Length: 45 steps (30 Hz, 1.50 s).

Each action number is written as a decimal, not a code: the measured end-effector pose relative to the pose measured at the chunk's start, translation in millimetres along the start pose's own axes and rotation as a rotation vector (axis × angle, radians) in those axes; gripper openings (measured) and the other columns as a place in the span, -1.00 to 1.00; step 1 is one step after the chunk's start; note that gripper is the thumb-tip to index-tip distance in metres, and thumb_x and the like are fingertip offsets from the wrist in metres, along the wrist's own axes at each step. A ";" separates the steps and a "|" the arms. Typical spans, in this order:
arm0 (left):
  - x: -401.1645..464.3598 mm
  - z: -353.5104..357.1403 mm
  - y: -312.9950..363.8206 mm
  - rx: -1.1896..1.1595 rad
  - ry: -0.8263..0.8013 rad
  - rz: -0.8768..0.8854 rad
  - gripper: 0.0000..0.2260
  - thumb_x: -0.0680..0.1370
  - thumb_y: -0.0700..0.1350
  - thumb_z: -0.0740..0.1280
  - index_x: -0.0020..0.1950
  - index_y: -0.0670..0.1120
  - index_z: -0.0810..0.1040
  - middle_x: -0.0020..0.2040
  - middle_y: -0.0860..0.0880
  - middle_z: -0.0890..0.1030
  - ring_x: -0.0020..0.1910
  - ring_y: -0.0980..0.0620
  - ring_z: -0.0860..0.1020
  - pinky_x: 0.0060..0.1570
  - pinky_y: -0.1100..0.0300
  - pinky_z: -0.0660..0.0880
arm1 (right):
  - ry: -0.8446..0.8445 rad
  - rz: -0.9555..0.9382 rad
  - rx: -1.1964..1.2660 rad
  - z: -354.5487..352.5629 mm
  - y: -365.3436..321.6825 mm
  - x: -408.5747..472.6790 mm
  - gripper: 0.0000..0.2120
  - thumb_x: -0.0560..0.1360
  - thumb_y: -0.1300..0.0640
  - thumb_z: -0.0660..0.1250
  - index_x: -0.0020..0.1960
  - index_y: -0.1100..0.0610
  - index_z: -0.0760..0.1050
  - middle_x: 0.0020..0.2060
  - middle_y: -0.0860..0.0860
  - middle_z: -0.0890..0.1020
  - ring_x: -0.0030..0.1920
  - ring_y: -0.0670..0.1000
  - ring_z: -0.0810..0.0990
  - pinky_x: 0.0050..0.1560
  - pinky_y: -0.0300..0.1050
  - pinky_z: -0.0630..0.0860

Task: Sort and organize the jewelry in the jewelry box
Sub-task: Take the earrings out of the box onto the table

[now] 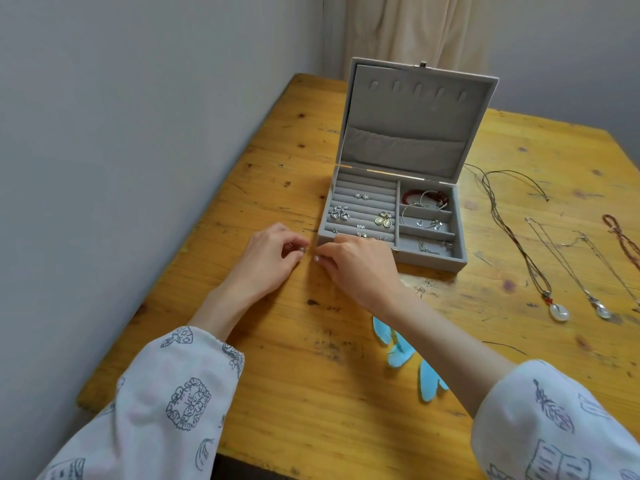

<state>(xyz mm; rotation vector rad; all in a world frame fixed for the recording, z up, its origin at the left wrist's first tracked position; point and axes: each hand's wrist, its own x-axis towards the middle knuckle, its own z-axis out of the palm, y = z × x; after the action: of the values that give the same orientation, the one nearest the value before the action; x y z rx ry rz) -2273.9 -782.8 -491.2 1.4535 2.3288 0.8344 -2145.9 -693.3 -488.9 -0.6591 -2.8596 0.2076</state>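
Hands are meeting just near-left of the jewelry box [393, 223], low over the table [277, 358]. Left hand [268, 259] is pinching a small silver piece [302, 249], probably an earring, between thumb and forefinger. Right hand [360, 268] is curling its fingers toward it, fingertips pinched; whether it's holding a back or clasp, I can't tell, too small.

Box is sitting open, lid [408, 119] propped up at the far side. Earrings [382, 218] are filling the padded rows on the left, bracelets [426, 197] and small bits are lying in the right compartments.

Risks as I'm reading it:
- Piece is tiny and the pinch is shallow, so a slip is sending it onto the grainy wood, where it's hard to spot.
- Right wrist is hovering at the box's near-left corner; a nudge is shifting the box or unseating earrings.
- Necklaces [554, 271] are lying loose on the right, cords close together, so tangling is likely if dragged.
- Blue item [401, 355] under the right forearm is snagging risk too.
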 end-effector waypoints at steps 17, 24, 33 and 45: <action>3.0 10.8 7.2 -0.106 0.081 0.073 -0.84 0.50 -0.30 0.31 0.02 -0.09 0.52 -0.08 0.06 0.55 -0.10 0.16 0.51 -0.15 0.51 0.41 | -0.013 0.142 -0.033 -7.0 1.2 -1.4 -0.74 0.55 -0.01 0.16 0.09 0.07 0.54 0.02 0.01 0.57 0.08 0.10 0.53 -0.09 -0.05 0.43; -3.1 10.9 11.3 -0.097 0.011 0.093 -0.87 0.49 -0.20 0.35 0.02 -0.07 0.53 -0.08 0.09 0.53 -0.11 0.20 0.47 -0.13 0.51 0.37 | -0.017 0.098 -0.049 -11.3 5.3 -0.5 -0.76 0.56 0.07 0.14 0.12 0.04 0.53 0.00 0.01 0.56 0.01 0.11 0.57 -0.22 -0.11 0.34; -8.1 15.4 16.5 -0.030 0.008 0.100 -0.86 0.47 -0.10 0.38 -0.03 -0.02 0.46 -0.09 0.09 0.43 -0.08 0.16 0.40 -0.17 0.47 0.32 | 0.009 0.107 -0.044 -10.5 9.9 -3.8 -0.78 0.55 0.05 0.17 0.08 0.03 0.55 -0.04 0.00 0.63 -0.01 0.10 0.60 -0.20 -0.10 0.42; -5.9 31.3 31.2 0.029 -0.037 0.161 -0.81 0.42 0.01 0.42 -0.05 -0.01 0.51 -0.08 0.06 0.47 -0.04 0.13 0.38 -0.04 0.33 0.29 | 0.162 0.289 0.187 -15.9 36.1 -28.0 -0.81 0.54 0.08 0.24 0.07 0.03 0.60 -0.11 -0.02 0.59 -0.07 0.04 0.56 -0.15 -0.13 0.38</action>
<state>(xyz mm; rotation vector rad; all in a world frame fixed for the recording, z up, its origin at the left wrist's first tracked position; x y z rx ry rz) -2232.6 -767.5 -497.9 1.6722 2.2284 0.8094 -2102.6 -672.1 -484.5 -0.9980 -2.5431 0.4370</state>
